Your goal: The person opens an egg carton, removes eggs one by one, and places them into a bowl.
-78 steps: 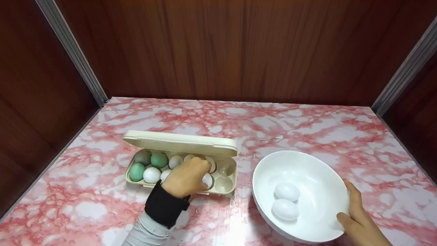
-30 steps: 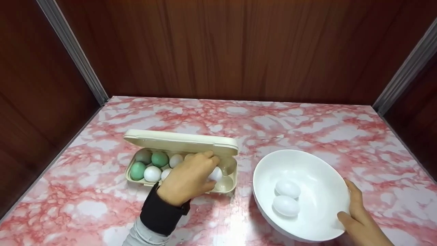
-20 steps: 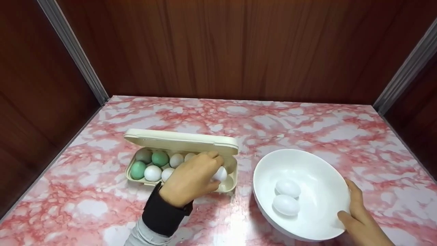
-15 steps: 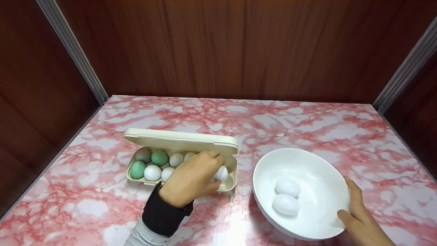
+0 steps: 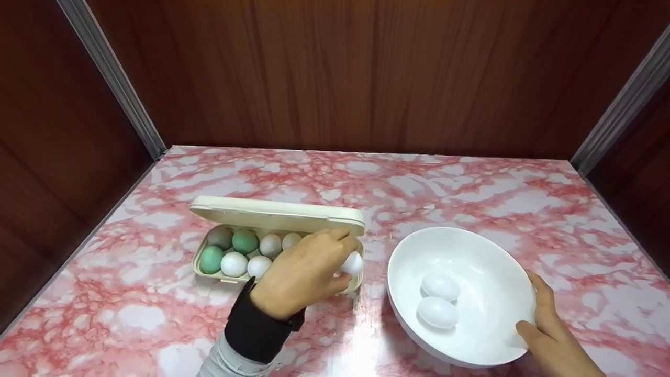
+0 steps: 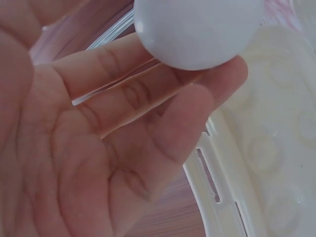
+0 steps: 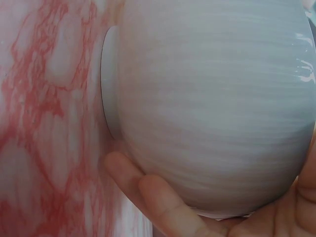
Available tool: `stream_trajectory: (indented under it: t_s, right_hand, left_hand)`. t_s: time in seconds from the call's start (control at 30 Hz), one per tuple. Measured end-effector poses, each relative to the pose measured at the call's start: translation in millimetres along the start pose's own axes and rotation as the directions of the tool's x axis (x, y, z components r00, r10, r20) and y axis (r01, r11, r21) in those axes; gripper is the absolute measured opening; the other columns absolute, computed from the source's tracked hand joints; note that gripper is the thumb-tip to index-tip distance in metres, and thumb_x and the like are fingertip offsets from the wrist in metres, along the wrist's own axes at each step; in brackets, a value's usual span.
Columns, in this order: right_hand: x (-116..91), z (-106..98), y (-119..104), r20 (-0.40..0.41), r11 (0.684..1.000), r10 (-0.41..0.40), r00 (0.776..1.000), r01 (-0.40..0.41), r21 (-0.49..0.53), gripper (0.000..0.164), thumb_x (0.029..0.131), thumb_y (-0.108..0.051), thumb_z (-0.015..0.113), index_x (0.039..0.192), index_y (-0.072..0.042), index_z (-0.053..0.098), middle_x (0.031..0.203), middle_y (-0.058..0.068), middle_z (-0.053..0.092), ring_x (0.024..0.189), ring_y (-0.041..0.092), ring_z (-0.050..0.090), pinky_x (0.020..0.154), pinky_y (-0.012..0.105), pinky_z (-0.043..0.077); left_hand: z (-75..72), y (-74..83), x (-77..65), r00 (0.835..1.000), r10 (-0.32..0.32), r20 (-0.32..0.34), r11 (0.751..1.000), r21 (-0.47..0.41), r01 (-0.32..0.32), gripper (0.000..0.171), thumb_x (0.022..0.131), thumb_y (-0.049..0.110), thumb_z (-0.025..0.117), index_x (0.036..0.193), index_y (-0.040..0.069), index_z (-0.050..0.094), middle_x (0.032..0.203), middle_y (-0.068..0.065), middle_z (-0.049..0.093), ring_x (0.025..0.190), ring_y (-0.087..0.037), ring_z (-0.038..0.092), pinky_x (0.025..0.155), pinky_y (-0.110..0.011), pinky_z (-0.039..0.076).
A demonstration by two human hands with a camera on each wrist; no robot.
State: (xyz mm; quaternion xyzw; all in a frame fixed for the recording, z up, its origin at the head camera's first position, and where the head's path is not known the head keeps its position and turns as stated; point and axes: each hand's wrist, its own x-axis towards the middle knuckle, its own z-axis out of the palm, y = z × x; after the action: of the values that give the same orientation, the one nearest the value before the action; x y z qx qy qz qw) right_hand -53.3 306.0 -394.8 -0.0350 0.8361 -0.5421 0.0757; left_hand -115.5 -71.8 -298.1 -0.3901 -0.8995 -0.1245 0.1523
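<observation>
My left hand [image 5: 306, 269] pinches a white egg [image 5: 352, 263] over the right end of a cream egg carton [image 5: 225, 281], whose lid [image 5: 277, 208] is raised. In the left wrist view the egg [image 6: 197, 29] lies against my fingertips. Several white, grey and green eggs sit in the carton, among them a green egg [image 5: 211, 259] and a white egg [image 5: 234, 264]; the hand hides some cups. My right hand [image 5: 555, 324] grips the right rim of a white bowl [image 5: 492, 303], its fingers under the outer wall. Two white eggs [image 5: 438, 312] lie inside the bowl.
A pink and white marbled tabletop [image 5: 377, 199] lies under everything. Dark wood panels [image 5: 335, 78] rise behind and on both sides, with metal corner posts [image 5: 118, 84] at left and right. A gap of tabletop separates carton and bowl.
My left hand has moved to the right along the carton, and the pinched egg has come out of its row toward the carton's right end. The right hand and bowl stay nearly still.
</observation>
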Motion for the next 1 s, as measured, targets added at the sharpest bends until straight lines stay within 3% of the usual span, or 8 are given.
stream_trajectory:
  t_s: [0.17,0.33,0.57,0.67,0.73,0.87,1.0]
  right_hand:
    - [-0.8,0.1,-3.4,0.002,1.000,0.012,1.000,-0.012,-0.012,0.082,0.090,0.011,0.033,0.152,-0.010,-0.016,0.154,0.028,-0.004,0.129,0.050,0.025,0.082,0.030,0.050]
    - [-2.2,0.8,-6.3,-0.004,1.000,0.015,1.000,-0.015,-0.017,0.082,0.090,0.011,0.034,0.153,-0.011,-0.014,0.153,0.029,0.001,0.128,0.050,0.027,0.085,0.044,0.050]
    - [-1.5,-0.2,-2.9,-0.014,0.998,-0.016,1.000,0.015,-0.055,0.082,0.089,0.012,0.035,0.153,-0.008,-0.012,0.153,0.027,0.004,0.126,0.046,0.027,0.080,0.020,0.046]
    - [-0.8,-0.4,-0.2,-0.018,0.998,-0.025,1.000,0.024,-0.054,0.082,0.089,0.012,0.035,0.153,-0.010,-0.011,0.153,0.026,0.004,0.125,0.043,0.029,0.079,0.021,0.046]
    - [-0.5,-0.6,1.3,-0.028,0.997,-0.024,0.999,0.022,-0.071,0.082,0.090,0.012,0.035,0.154,-0.012,-0.010,0.153,0.024,0.006,0.124,0.033,0.034,0.079,0.021,0.047]
    - [-0.4,-0.9,3.4,-0.033,0.996,-0.046,0.998,0.044,-0.071,0.082,0.089,0.013,0.035,0.154,-0.011,-0.009,0.153,0.024,0.005,0.124,0.033,0.032,0.079,0.018,0.044]
    - [-0.5,-1.1,2.5,-0.025,0.997,-0.048,0.999,0.046,-0.070,0.082,0.089,0.013,0.035,0.153,-0.010,-0.011,0.153,0.026,0.002,0.125,0.041,0.027,0.079,0.016,0.043]
  left_hand:
    - [-2.5,3.2,5.0,1.000,0.013,-0.002,1.000,-0.005,-0.013,0.018,0.075,0.011,0.075,0.088,0.010,0.062,0.091,-0.001,0.061,0.080,-0.018,0.061,0.073,-0.031,0.052]
    - [-4.2,6.4,9.4,0.999,0.032,-0.016,0.999,-0.012,-0.033,0.018,0.076,0.010,0.074,0.090,0.009,0.062,0.090,-0.002,0.060,0.078,-0.018,0.061,0.072,-0.031,0.052]
    - [-4.2,12.2,15.0,0.998,0.054,-0.022,0.998,-0.027,-0.055,0.017,0.076,0.011,0.073,0.090,0.009,0.062,0.088,-0.002,0.059,0.076,-0.018,0.061,0.070,-0.030,0.052]
    - [-5.6,15.2,17.5,0.999,0.044,-0.001,0.998,-0.045,-0.044,0.017,0.077,0.011,0.073,0.090,0.010,0.063,0.089,-0.001,0.060,0.076,-0.017,0.061,0.068,-0.030,0.052]
    - [-6.3,17.4,19.3,0.999,0.030,0.017,0.999,-0.046,-0.029,0.018,0.078,0.013,0.073,0.092,0.011,0.063,0.090,0.000,0.060,0.077,-0.017,0.061,0.065,-0.029,0.052]
    - [-6.6,22.6,22.6,0.999,0.012,0.031,1.000,-0.022,-0.011,0.020,0.079,0.017,0.074,0.095,0.013,0.064,0.091,0.001,0.060,0.078,-0.015,0.061,0.061,-0.029,0.052]
    - [-3.6,26.1,26.0,0.999,0.048,0.024,0.998,-0.033,-0.047,0.020,0.079,0.017,0.074,0.095,0.012,0.064,0.091,0.001,0.060,0.079,-0.015,0.060,0.068,-0.028,0.053]
